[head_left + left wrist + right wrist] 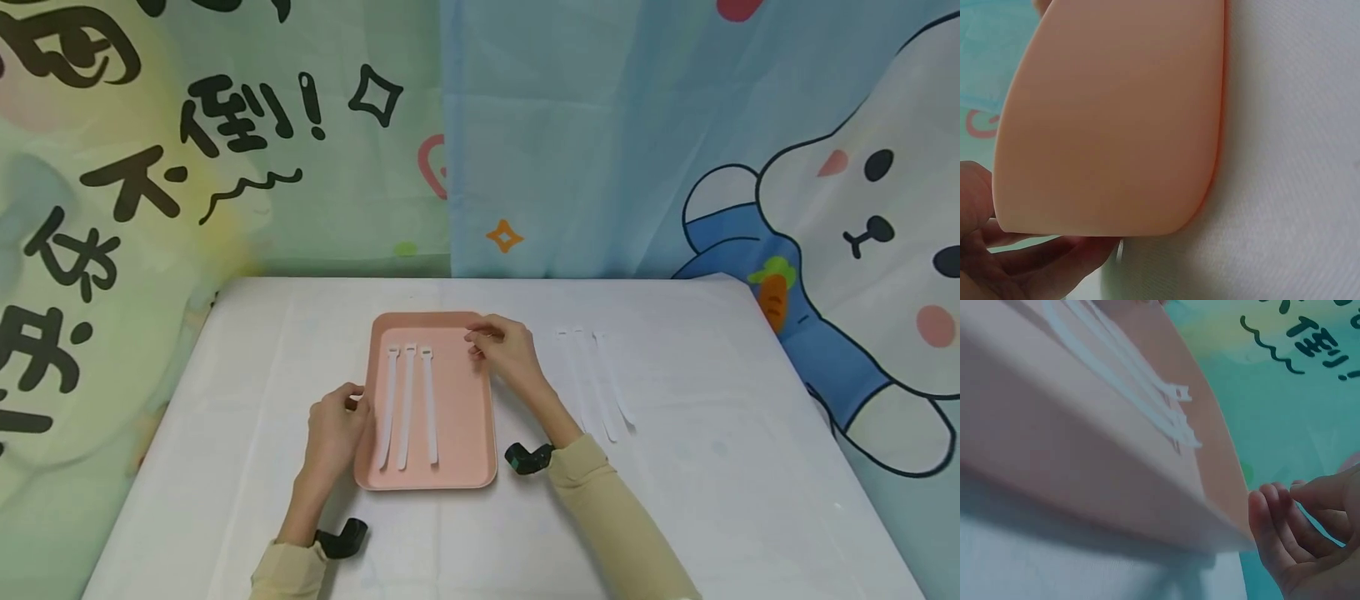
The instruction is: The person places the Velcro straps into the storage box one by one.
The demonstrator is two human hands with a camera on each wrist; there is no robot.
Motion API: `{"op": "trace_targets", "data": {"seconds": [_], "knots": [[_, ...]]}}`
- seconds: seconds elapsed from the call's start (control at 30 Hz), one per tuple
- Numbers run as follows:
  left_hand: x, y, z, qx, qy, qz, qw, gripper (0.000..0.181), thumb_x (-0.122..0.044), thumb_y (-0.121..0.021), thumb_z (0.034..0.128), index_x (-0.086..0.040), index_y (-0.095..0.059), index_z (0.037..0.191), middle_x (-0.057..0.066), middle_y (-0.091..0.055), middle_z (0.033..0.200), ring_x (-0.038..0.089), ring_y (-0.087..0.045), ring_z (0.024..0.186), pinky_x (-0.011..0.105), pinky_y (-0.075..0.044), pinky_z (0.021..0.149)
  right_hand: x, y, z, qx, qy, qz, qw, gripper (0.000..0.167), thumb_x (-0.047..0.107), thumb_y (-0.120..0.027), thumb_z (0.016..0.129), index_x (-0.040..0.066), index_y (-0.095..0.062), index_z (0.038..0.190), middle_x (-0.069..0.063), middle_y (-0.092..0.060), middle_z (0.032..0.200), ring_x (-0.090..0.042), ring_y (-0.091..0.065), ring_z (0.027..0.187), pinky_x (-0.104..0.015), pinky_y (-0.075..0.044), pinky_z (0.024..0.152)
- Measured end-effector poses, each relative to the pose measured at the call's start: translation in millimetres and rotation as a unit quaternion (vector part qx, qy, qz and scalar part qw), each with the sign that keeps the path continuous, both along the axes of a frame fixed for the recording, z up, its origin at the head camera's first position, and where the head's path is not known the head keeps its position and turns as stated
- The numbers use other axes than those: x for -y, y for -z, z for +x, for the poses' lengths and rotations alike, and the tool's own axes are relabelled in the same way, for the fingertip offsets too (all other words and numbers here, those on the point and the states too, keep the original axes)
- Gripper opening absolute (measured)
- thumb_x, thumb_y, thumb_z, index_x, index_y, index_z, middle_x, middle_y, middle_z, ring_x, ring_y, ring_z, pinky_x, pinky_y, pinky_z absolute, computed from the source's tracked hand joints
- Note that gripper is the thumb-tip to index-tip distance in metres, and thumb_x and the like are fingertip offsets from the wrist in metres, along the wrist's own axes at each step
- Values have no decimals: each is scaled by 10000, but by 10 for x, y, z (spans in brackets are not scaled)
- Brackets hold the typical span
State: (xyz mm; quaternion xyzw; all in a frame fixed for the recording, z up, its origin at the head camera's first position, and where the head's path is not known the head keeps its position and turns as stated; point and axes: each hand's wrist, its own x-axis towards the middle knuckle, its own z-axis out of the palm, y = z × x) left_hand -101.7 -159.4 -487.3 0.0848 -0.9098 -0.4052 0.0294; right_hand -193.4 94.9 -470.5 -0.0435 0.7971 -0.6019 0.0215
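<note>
A pink rectangular tray (465, 425) lies on the table, holding three white straps (408, 400) with slotted heads, side by side lengthwise. My left hand (336, 425) is at the tray's left edge. In the left wrist view its thumb and fingers (1054, 269) bracket the tray's rim, pinching it. My right hand (506, 354) is at the upper right corner. Its loosely bent fingers (1279, 531) touch the corner from outside in the right wrist view, the thumb close to the fingertips. Nothing shows between them.
More white straps (600, 383) of the same kind lie on the white tablecloth (712, 500) right of the tray, beyond my right hand. A printed curtain (555, 142) hangs behind the table's far edge. Black wrist cameras (343, 538) sit at both wrists.
</note>
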Motion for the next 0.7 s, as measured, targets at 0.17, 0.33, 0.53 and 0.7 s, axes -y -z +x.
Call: {"op": "trace_targets", "data": {"seconds": [0.17,0.33,0.53,0.7], "knots": [[6,-2,4,16,10,-9,10000,244,-38,-621,951,81,-715,1143,248,-731,873,223,-653,613,311,-514,532,-168,41,16,26,156,-46,9999,215,-19,-604,988,-71,-704,1170,-280,-733,1038,-363,-734,846,-366,-620,739],[11,4,5,71,13,22,10000,251,-35,-616,953,84,-709,1154,244,-730,877,218,-652,615,307,-516,533,-365,88,3,161,398,0,9991,216,-13,-604,984,-68,-705,1166,-262,-741,1035,-244,-736,804,-305,-614,720],[10,1,5,58,42,23,10000,244,-29,-612,953,84,-707,1148,236,-725,856,195,-623,582,286,-490,514,-617,159,-27,305,680,254,9969,227,-2,-585,988,-59,-709,1169,-256,-745,1047,-223,-736,803,-310,-615,724],[8,0,3,98,48,27,9999,243,-40,-609,963,77,-706,1151,228,-727,857,189,-618,579,279,-485,517,-810,190,-38,427,875,489,9940,238,27,-591,996,-51,-707,1190,-259,-741,1069,-255,-737,824,-318,-614,733]]}}
